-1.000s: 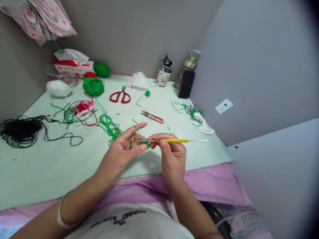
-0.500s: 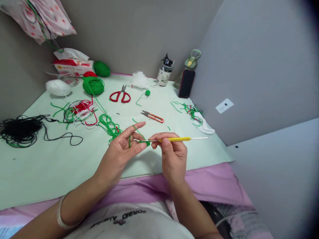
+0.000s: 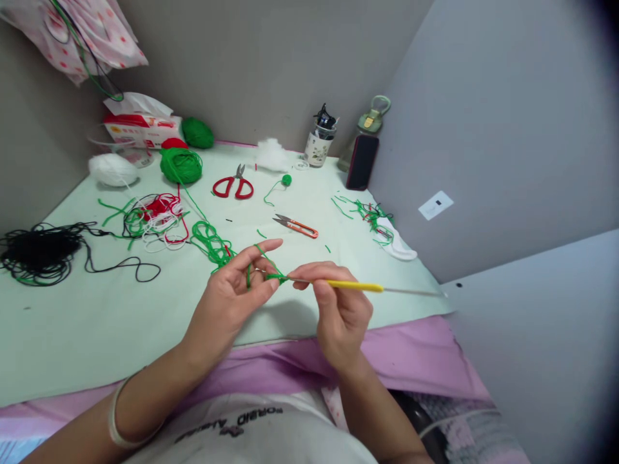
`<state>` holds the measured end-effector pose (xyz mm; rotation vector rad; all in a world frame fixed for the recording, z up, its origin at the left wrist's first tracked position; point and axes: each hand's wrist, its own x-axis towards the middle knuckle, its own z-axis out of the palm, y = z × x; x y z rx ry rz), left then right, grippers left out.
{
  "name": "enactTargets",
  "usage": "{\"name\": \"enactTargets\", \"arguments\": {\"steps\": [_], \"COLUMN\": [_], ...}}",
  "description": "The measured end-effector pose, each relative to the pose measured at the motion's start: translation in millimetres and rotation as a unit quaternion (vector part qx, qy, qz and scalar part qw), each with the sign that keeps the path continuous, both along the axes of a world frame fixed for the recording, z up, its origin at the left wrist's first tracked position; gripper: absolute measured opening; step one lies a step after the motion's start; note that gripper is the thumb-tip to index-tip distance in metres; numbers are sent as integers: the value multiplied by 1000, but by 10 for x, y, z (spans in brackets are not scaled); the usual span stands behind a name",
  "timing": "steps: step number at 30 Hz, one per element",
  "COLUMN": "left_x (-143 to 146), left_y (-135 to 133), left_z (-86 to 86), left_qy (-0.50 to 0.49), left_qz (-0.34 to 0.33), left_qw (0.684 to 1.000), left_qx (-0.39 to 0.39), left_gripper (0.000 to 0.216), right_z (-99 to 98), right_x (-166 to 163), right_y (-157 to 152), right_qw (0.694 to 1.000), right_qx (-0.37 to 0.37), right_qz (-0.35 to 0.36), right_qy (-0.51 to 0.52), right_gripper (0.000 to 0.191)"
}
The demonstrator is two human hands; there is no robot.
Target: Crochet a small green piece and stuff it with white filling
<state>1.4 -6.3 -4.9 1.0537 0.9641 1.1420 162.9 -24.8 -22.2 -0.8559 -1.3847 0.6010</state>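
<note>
My left hand (image 3: pixel 242 277) pinches a small green crochet piece (image 3: pixel 276 277) between thumb and fingers, and green yarn loops over its raised index finger. In my right hand (image 3: pixel 343 309) is a yellow-handled crochet hook (image 3: pixel 355 285), gripped like a pen. The hook's left end meets the crochet piece at the left fingertips; its other metal end points out to the right. Green yarn runs from the loose green coil (image 3: pixel 213 245) beside my left hand back to a green yarn ball (image 3: pixel 181 166). The fingers partly hide the crochet piece.
Orange thread snips (image 3: pixel 297 227) and red-handled scissors (image 3: pixel 233 187) lie beyond my hands. Black yarn (image 3: pixel 43 251), a white yarn ball (image 3: pixel 113 169) and tangled strands are at left. Yarn scraps (image 3: pixel 372 219), a phone (image 3: pixel 362 162), a bottle (image 3: pixel 371 122) and a pen cup (image 3: pixel 319 145) stand right.
My right hand has moved slightly right and down, and the crochet hook now tilts down to the right. My left hand has stayed almost in place with the crochet piece.
</note>
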Motion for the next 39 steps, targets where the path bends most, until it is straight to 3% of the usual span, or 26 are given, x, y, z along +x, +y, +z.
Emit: {"name": "enactTargets", "arguments": {"steps": [3,7,10,13,16,19,21,26,30,32,34,36,39], "left_x": [-2,10,29,29,-1,-15,3,81,75,47,18,2,5], "left_y": [-12,-21,-20,-2,36,62,59,24,43,76,111,131,118], "left_z": [0,21,39,50,59,78,87,50,29,38,49,55,43], "left_qy": [40,50,-11,-112,-164,-169,-151,-121,-167,-196,-215,-211,-159], "left_qz": [20,20,8,-54,-98,-77,-67,-27,-50,-85,-95,-83,-83], "left_qw": [999,998,1000,987,967,972,979,990,978,963,954,959,976], "left_qx": [18,23,-6,-103,-168,-145,-122,-62,-115,-166,-188,-171,-121], "left_gripper": [42,41,50,56,47,41,41,39,41,39,35,32,31], "right_z": [-27,-70,-116,-136,-81,4,31,-38,-75,-50,-10,20,20], "right_x": [2,17,29,37,35,11,-12,-51,-35,-13,5,10,1], "right_y": [-18,11,27,25,35,82,118,109,60,64,86,112,140], "right_qw": [994,988,974,953,982,999,997,997,964,973,995,998,994], "right_qx": [79,114,142,169,119,37,15,54,156,142,80,17,-34], "right_qz": [-20,-18,-52,-92,-61,-2,25,-22,-88,-82,-52,-7,51], "right_qy": [-74,-104,-167,-233,-131,40,65,-43,-197,-160,-41,66,87], "right_gripper": [27,33,38,41,31,23,18,24,33,31,25,20,15]}}
